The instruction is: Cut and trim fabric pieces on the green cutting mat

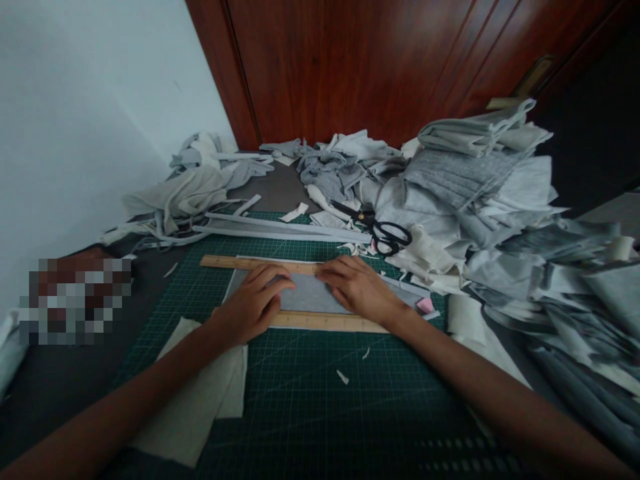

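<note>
A grey piece of fabric (311, 297) lies flat on the green cutting mat (320, 400), between two wooden rulers. One ruler (225, 262) runs along its far edge, the other ruler (330, 322) along its near edge. My left hand (253, 303) rests palm down on the fabric's left part, fingers spread over it. My right hand (357, 287) presses flat on the fabric's right part, fingertips close to the far ruler. Neither hand grips anything.
Black-handled scissors (383, 230) lie beyond the rulers, by a tall heap of grey and white cloth (475, 193) at the right. More scraps and strips (200, 187) lie at the back left. A pale cloth piece (200, 393) and pink chalk (425, 305) sit on the mat.
</note>
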Available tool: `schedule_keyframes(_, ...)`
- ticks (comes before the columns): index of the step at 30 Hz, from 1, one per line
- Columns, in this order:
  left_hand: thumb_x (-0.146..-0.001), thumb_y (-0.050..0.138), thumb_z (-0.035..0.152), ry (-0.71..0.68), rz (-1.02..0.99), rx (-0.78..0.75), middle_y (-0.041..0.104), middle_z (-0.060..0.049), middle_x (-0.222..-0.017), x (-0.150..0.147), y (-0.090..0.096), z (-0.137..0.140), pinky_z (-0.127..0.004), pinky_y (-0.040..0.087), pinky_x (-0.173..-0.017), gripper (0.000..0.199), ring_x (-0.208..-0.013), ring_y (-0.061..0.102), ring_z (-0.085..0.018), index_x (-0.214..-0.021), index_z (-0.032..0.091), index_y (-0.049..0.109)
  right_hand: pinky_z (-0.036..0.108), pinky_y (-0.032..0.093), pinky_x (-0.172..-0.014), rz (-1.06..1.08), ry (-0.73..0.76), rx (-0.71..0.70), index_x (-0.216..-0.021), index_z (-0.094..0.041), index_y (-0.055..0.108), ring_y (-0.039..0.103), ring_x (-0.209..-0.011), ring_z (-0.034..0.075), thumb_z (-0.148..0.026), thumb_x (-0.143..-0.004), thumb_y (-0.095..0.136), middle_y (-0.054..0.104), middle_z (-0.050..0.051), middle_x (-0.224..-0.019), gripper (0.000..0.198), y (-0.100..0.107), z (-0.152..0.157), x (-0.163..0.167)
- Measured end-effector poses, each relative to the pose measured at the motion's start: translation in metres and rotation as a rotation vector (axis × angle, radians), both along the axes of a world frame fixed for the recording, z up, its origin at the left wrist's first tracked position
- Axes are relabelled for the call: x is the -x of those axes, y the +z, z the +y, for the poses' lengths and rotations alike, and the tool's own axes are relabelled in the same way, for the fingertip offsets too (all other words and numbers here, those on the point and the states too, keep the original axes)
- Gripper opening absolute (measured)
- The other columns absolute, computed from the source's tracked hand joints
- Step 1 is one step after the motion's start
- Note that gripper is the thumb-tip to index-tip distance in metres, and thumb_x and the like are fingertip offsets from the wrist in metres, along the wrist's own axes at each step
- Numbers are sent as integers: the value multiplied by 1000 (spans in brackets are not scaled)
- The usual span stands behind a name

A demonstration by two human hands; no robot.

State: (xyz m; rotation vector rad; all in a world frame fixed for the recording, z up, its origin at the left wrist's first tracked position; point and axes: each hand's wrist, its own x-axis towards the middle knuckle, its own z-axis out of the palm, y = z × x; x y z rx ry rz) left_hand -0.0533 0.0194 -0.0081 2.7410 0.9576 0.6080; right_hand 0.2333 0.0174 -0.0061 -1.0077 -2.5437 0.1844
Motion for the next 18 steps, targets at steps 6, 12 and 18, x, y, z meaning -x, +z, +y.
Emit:
schedule_keyframes(6,-99,43,12,38,52,-28,59,-15,-146,0,-5,-3,-52,43,-122,49,-141,50,-29,-146,13,57,49,50,-103,-8,-18,6,-133,-16,68,58,-121,30,-16,-103,51,68,14,-135,34,-3,-3,3)
schedule_keyframes(12,-100,43,14,56,76,53,51,-14,-158,0,-8,-2,-53,41,-126,57,-149,45,-30,-157,16,47,50,49,-106,35,-50,19,-132,-18,69,58,-123,30,-16,-102,51,68,12,-136,35,-7,-4,4)
schedule_keyframes(18,-102,41,15,34,97,34,43,-17,-164,-1,-11,-1,-54,39,-128,57,-155,38,-31,-158,12,44,51,48,-108,80,-73,65,-134,-15,68,56,-126,30,-15,-102,50,67,14,-138,36,-8,-5,6)
